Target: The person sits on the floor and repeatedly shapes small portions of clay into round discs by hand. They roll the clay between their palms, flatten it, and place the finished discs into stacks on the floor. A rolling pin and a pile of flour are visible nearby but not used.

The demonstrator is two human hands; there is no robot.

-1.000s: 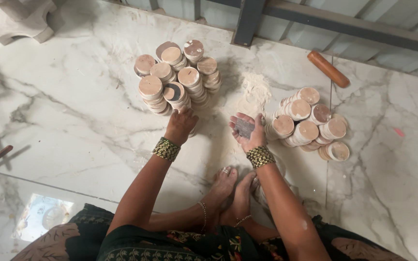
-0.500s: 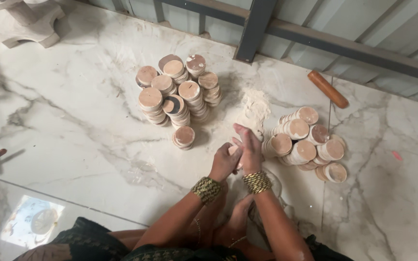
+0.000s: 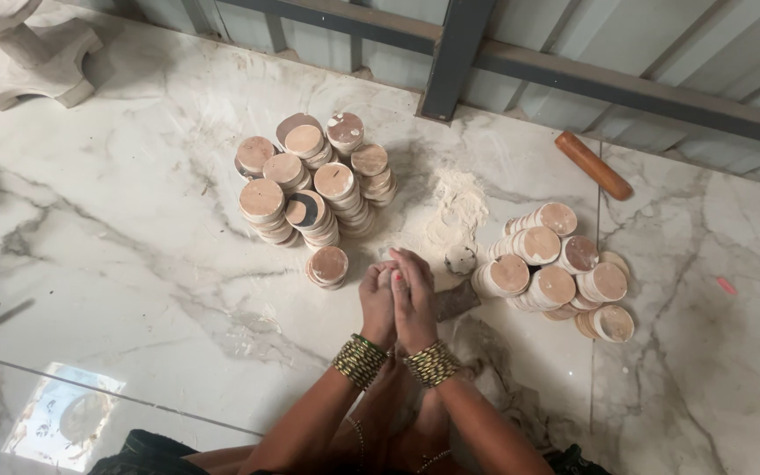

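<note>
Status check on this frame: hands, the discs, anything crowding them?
Left hand and right hand pressed together, contents hidden. Small disc stack just left of them, untouched. Big stacks flank; flour pile ahead.

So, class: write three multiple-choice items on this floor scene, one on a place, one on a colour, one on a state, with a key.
1. Where does the wooden rolling pin lie?
A. near the metal wall
B. between the stacks
C. under the hands

2. What colour are the bangles?
A. blue
B. gold-green
C. white

3. How are the left hand and right hand set?
A. far apart
B. flat on the floor
C. pressed together

Key: 1 A, it lies by the wall's base; 2 B, both wrists show it; 3 C, the palms meet above the marble floor.
</note>
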